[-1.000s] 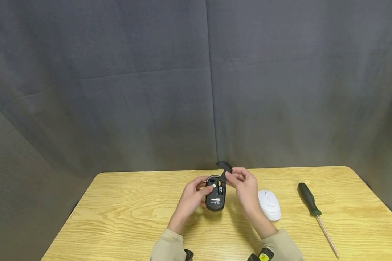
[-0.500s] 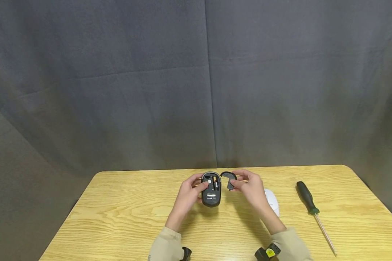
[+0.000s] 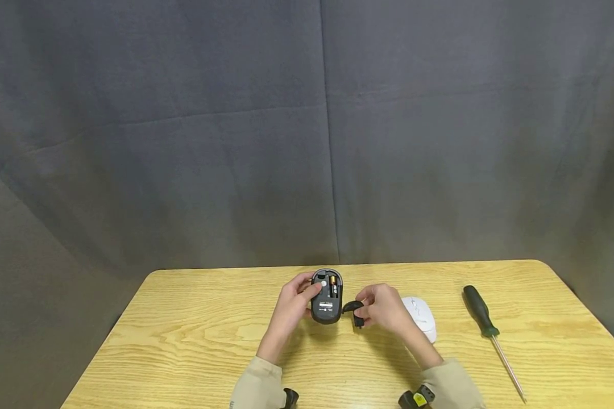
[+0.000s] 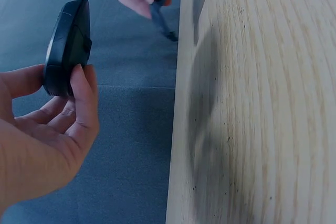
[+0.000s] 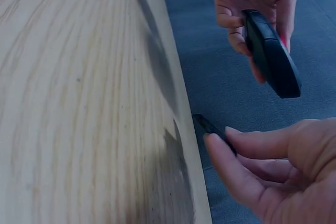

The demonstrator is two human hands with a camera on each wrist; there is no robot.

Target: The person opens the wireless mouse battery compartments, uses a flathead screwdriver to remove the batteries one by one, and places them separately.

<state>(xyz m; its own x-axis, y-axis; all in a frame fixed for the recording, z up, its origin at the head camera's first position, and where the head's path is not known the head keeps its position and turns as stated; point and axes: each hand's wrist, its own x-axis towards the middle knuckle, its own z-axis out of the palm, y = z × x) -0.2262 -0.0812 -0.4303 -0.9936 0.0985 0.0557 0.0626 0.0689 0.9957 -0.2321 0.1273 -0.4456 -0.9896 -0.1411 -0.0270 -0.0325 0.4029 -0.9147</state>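
Black mouse held above table, underside showing (battery visible inside); left hand grips it. Right hand pinches dark cover, just beside mouse, apart. White mouse on table, right of cover; screwdriver lies farther right, grey curtain behind.

Smooth plastic mouse, grained wood table, matt cloth curtain, shiny metal screwdriver shaft
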